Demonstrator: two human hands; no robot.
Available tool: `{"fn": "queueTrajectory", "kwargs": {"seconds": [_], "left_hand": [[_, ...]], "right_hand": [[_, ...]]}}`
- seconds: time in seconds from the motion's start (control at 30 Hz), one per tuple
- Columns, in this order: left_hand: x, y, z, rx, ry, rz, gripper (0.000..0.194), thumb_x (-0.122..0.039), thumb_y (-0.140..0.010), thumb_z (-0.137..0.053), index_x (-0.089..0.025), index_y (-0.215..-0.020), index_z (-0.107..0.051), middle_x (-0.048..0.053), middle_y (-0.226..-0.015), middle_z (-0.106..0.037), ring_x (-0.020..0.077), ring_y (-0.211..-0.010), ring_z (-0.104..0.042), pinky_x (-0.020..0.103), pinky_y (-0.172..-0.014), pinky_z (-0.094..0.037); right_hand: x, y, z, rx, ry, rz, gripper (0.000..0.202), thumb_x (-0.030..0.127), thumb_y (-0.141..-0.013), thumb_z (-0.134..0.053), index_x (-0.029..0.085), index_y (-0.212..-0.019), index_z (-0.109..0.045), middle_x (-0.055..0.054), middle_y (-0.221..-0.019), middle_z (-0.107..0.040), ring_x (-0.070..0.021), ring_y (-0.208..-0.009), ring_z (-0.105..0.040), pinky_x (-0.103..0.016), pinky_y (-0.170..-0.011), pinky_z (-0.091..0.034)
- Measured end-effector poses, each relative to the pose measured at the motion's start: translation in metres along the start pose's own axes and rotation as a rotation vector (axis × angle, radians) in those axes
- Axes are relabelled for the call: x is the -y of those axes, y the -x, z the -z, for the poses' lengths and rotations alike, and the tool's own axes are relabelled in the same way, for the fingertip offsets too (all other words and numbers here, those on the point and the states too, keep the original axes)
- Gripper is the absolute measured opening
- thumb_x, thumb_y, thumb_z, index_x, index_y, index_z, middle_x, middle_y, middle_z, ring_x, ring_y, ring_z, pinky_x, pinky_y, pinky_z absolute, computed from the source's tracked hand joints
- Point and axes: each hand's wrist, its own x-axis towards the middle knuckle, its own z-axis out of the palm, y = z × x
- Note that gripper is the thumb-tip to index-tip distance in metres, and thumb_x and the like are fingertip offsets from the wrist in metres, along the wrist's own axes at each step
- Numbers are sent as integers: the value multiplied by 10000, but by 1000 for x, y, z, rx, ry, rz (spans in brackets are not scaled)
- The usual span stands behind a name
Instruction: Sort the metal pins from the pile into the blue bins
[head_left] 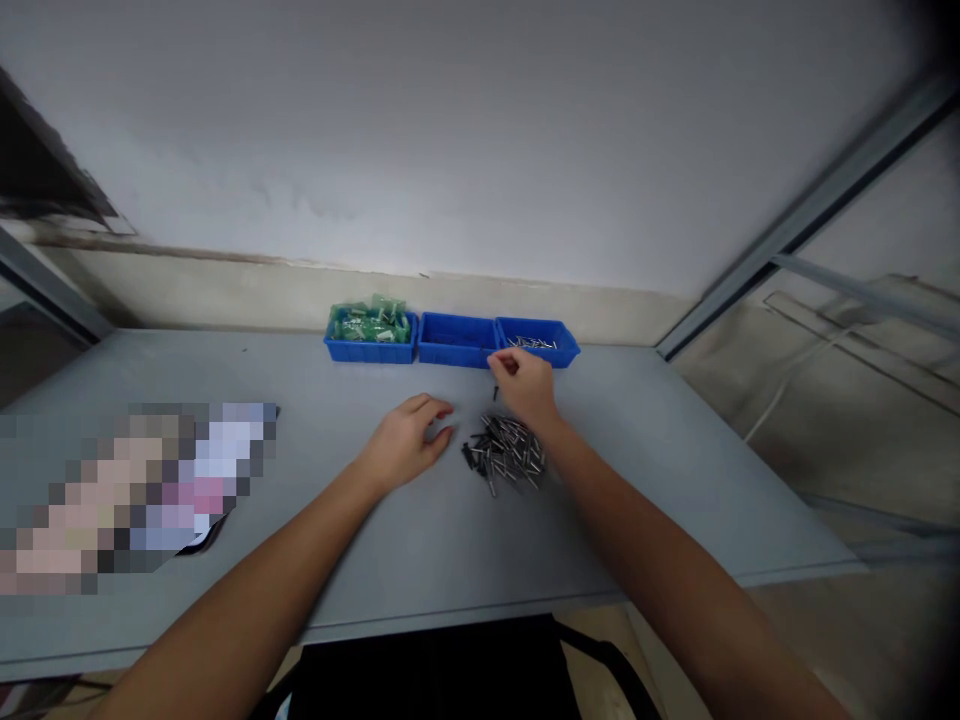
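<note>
Head view: left hand (405, 442) fingers apart, left of pile (514, 452); right hand (529, 385) pinched, can't tell contents; middle bin (454, 354), right bin (568, 357) abut, so poor aim could mis-bin.

I'm at a workshop bench (652, 430), it seems: blue parts bins (454, 353) stand behind a heap of small metal pieces (511, 452).

Two bare forearms (645, 530) taper to narrow wrists (370, 478), the left hand (401, 440) and right hand (531, 388) equally bare.
</note>
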Motion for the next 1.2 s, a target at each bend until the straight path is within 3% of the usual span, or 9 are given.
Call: {"fn": "queueTrajectory", "kwargs": {"seconds": [0.2,0.4,0.7,0.9,1.2], "left_hand": [[5,0,-2,125,-34,10,181,-220,-853,-548,-168,-1012,-616,73,-962,-636,166,-805,-607,322,-774,-519],[0,-2,1,207,-75,-51,170,-207,-851,-545,-158,-996,-619,80,-948,-645,196,-867,-605,343,-795,-515],[-3,-2,-3,305,-89,-153,225,-180,-892,-461,-180,-996,-660,72,-902,-631,188,-865,-599,331,-810,-502],[-5,-1,-5,337,-135,-197,312,-176,-889,-470,-228,-1151,-632,71,-923,-603,194,-866,-573,358,-810,-484],[3,0,-5,333,-59,-165,198,-218,-914,-469,-181,-945,-662,65,-908,-607,183,-869,-577,334,-818,-484]], "right_hand": [[-12,-44,-17,17,216,-41,200,279,-824,-553,175,-787,-720,-81,-776,-722,-204,-732,-650,-323,-733,-473],[-21,-54,-23,69,295,-7,204,276,-807,-580,170,-755,-746,-104,-755,-725,-225,-735,-654,-352,-737,-482],[-12,-19,1,63,104,24,196,266,-792,-565,158,-784,-729,-69,-754,-722,-185,-693,-637,-306,-695,-468],[2,11,15,238,-141,-9,187,258,-763,-584,136,-830,-709,-53,-727,-699,-149,-638,-605,-269,-618,-448],[7,27,15,297,-114,105,158,271,-795,-580,181,-839,-702,-44,-767,-717,-157,-672,-627,-278,-621,-453]]}}
